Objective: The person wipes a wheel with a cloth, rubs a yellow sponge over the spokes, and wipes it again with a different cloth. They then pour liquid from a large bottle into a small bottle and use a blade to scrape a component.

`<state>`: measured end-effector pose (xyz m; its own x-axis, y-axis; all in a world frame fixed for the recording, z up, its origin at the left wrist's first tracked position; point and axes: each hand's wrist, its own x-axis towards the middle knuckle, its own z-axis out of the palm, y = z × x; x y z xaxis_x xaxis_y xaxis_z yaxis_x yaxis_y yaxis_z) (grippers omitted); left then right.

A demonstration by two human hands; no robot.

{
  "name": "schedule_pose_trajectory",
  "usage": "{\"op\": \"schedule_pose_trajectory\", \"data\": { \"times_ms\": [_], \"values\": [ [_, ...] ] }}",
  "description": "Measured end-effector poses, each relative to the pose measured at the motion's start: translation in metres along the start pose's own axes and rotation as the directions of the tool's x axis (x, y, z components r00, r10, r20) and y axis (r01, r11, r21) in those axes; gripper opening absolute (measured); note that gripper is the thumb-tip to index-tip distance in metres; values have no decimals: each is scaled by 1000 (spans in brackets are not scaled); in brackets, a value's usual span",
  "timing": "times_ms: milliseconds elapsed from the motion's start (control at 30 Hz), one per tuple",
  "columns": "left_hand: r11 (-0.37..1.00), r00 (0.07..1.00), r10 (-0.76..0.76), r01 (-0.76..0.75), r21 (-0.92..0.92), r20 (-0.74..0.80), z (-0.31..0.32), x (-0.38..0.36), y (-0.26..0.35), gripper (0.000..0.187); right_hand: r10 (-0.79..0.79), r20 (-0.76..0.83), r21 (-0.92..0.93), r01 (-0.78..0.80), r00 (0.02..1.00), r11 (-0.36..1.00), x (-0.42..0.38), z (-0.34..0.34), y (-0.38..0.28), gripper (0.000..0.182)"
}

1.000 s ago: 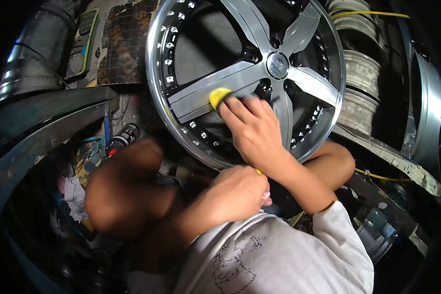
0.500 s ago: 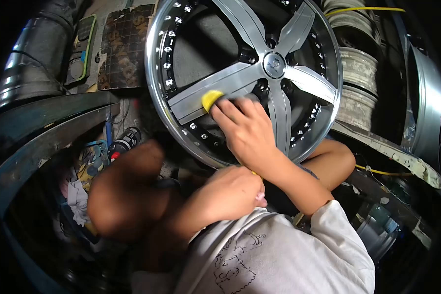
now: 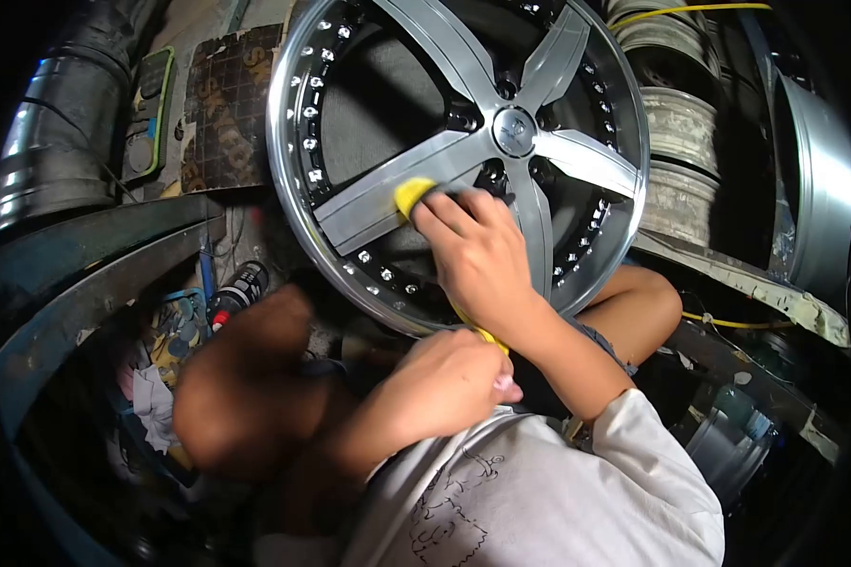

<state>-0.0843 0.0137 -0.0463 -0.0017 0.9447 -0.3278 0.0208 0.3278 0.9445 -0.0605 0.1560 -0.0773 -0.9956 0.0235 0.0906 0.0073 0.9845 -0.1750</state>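
Note:
A large silver five-spoke alloy wheel (image 3: 378, 194) with a polished rim and rows of shiny bolts stands tilted before me. My right hand (image 3: 480, 250) is closed round a small black tool with a yellow rounded pad (image 3: 412, 195). The pad rests on the lower left spoke; the tool's body is mostly hidden by my fingers. Below, near my shirt, my left hand (image 3: 454, 378) is closed, its fingers turned out of sight. A yellow hose (image 3: 487, 338) passes between this hand and my right wrist and seems held there.
Worn bare rims (image 3: 671, 123) are stacked at the right, above a chipped ledge (image 3: 747, 279). A black bottle with a red tip (image 3: 239, 291) stands by my left knee. At upper left lie a phone (image 3: 147, 113) and a dark marked board (image 3: 227, 109). Another rim (image 3: 827, 189) is far right.
The wheel and surroundings sit slightly further left in view. The yellow pad remains on the same spoke, slightly nearer the hub. More of the yellow hose shows by my left hand.

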Motion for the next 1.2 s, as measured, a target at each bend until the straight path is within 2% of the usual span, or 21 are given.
{"op": "schedule_pose_trajectory", "data": {
  "times_ms": [67, 100, 200, 333, 367, 400, 467, 500, 533, 600, 667, 767, 800, 867, 933, 967, 1033, 1067, 1100, 1133, 1200],
  "values": [
    [999, 998, 2, -5, 39, 67, 1, 2, 3, 23, -7, 2, -7, 7, 1000, 1000, -7, 3, 5, 38],
    [999, 999, 32, -32, -25, 6, 6, 5, -1, 24, 12, 7, 23, -12, 1000, 1000, 1, 1, 7, 38],
    [999, 999, -32, 32, -32, -15, 3, 12, 2, 26, 4, 6, 43, -4, 1000, 999, 5, 3, 10, 39],
    [999, 997, -17, 14, 46, 80, 4, 16, 7, 26, 1, -20, 46, 0, 1000, 999, 1, 1, 14, 37],
    [999, 1000, -26, 26, -46, -6, 13, 20, 2, 26, 13, 26, 74, -15, 1000, 997, 8, 2, 19, 38],
    [999, 998, -22, 20, -47, -59, 10, 23, 5, 25, -2, -22, 108, 5, 1000, 994, 19, -3, 24, 37],
    [997, 992, 52, -59, -57, -115, 0, 25, 14, 24, 122, -225, 270, -58, 967, 961, 28, -24, 42, 35],
    [996, 997, 47, -52, -75, -55, -5, 25, 19, 25, 351, -165, 458, -243, 922, 855, 22, -38, 52, 30],
    [995, 999, 46, -44, -92, 12, -8, 25, 24, 25, 554, -59, 612, -408, 830, 677, 10, -56, 63, 24],
    [995, 995, 63, -56, -79, 84, -8, 26, 27, 26, 672, 67, 838, -407, 737, 363, -5, -91, 84, 21],
    [996, 992, 91, -89, -25, 86, 1, 26, 24, 27, 671, 52, 798, -435, 740, 418, -44, -113, 108, 28],
    [994, 992, 103, -105, 21, 78, 1, 28, 31, 26, 742, 281, 878, -475, 608, 56, -103, -135, 120, 27],
    [992, 992, 115, -118, 46, 58, 2, 29, 35, 26, 683, 385, 874, -483, 621, -53, -131, -135, 132, 32],
    [986, 986, 166, -166, 21, 12, 6, 30, 37, 26, 699, 568, 803, -479, 435, -355, -173, -122, 127, 39],
    [979, 979, 203, -202, 28, -29, 8, 31, 42, 26, 472, 739, 672, -482, 480, -562, -215, -104, 116, 54],
    [977, 976, 213, -211, 45, -41, 8, 31, 46, 26, 401, 693, 702, -432, 599, -566, -210, -110, 102, 64],
    [974, 972, 224, -220, 60, -75, 11, 34, 47, 25, 464, 524, 821, -279, 714, -499, -217, -132, 105, 76],
    [974, 970, 225, -220, 62, -88, 11, 34, 49, 25, 492, 413, 855, -140, 767, -499, -214, -142, 97, 77],
    [972, 969, 229, -224, 69, -92, 11, 34, 52, 25, 556, 463, 856, -185, 690, -483, -250, -123, 106, 75],
    [969, 967, 239, -231, 83, -91, 9, 35, 55, 24, 587, 578, 812, -321, 567, -488, -277, -100, 109, 69],
    [972, 973, 202, -185, 143, -110, 7, 35, 56, 24, 662, 526, 850, -369, 534, -377, -283, -93, 96, 71]
  ]
}}
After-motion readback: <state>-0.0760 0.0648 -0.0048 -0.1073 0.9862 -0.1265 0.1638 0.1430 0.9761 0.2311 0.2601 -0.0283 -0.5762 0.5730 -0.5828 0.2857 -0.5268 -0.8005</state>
